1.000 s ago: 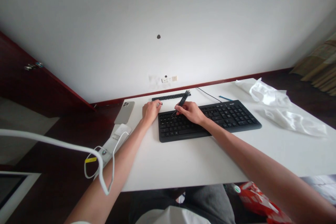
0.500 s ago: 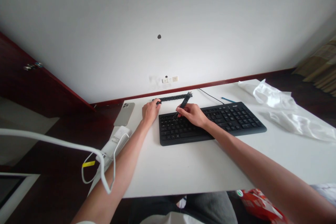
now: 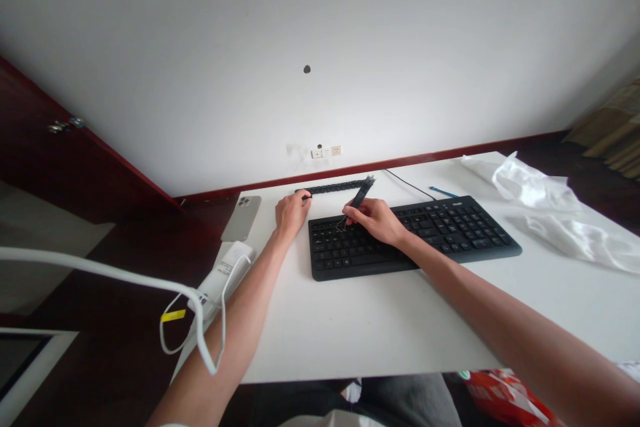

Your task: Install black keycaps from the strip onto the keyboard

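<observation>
My right hand grips a black keycap puller, held tilted. Its thin wire ends touch or hover just over the left part of the black keyboard; which, I cannot tell. The puller's pale upper end points up and away from me. Beyond the keyboard's back left corner, my left hand is closed, thumb and fingertips pinched on a small black keycap, mostly hidden. Just past those fingertips, a row of black keycaps lies along the back of the white table.
On the left are a grey phone and a white power strip with a white cable. A blue stick-like tool lies behind the keyboard, near its black cord. Crumpled white plastic wrapping covers the right side.
The whole view has shifted slightly, so things sit a little further right. Both hands keep nearly the same places and grips, and the puller stays over the keyboard's left part.
</observation>
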The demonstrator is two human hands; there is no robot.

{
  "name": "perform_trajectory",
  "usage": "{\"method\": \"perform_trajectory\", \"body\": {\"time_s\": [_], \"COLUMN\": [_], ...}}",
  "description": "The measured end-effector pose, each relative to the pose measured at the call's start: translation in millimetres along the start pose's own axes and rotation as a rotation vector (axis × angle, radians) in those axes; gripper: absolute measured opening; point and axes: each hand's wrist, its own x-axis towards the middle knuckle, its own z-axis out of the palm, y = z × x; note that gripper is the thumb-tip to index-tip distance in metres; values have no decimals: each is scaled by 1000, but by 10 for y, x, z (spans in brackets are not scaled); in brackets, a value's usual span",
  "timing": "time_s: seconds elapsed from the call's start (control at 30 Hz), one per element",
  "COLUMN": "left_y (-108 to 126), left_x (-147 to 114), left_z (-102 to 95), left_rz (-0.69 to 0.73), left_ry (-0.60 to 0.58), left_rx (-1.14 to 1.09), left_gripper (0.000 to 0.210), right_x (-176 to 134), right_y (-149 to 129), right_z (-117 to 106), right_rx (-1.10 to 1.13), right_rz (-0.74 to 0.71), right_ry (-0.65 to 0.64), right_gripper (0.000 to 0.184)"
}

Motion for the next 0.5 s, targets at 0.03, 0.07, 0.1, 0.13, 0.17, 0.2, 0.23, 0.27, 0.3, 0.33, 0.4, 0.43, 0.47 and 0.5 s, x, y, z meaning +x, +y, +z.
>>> {"method": "perform_trajectory", "body": {"time_s": [0.03, 0.07, 0.1, 0.13, 0.17, 0.2, 0.23, 0.27, 0.3, 0.33, 0.4, 0.43, 0.47, 0.5], "left_y": [-5, -10, -15, -20, -24, -28, -31, -33, -35, -36, -40, -41, -44, -46], "left_x": [5, 10, 16, 20, 24, 27, 29, 30, 30, 29, 27, 27, 27, 27], "left_z": [7, 14, 21, 27, 31, 35, 37, 38, 38, 39, 41, 43, 46, 50], "left_rz": [1, 2, 2, 2, 3, 4, 4, 5, 7, 9, 14, 14, 11, 7], "left_ry": [2, 5, 8, 13, 18, 23, 27, 30, 33, 35, 38, 39, 39, 39], "left_rx": [-3, -4, -6, -7, -9, -12, -15, -18, -20, -23, -29, -31, -31, -31], "left_gripper": [19, 19, 19, 20, 20, 21, 22, 22, 23, 22, 21, 21, 20, 19], "right_x": [-1, -1, -1, 0, 1, 3, 5, 7, 8, 9, 7, 6, 4, 2], "right_y": [0, -1, -2, -3, -4, -4, -5, -5, -5, -5, -6, -7, -8, -10], "right_z": [1, 2, 3, 4, 5, 6, 6, 5, 5, 4, 3, 2, 1, 1], "right_rx": [-1, -3, -2, -1, 1, 1, 0, -2, -4, -4, -1, -1, -3, -5], "right_rz": [-1, -1, 0, 2, 4, 5, 5, 4, 4, 4, 6, 9, 12, 15], "right_ry": [1, 0, -1, -1, 1, 3, 6, 7, 7, 7, 4, 4, 5, 6], "right_gripper": [43, 43, 43, 43, 42, 42, 42, 42, 42, 42, 42, 43, 43, 43]}}
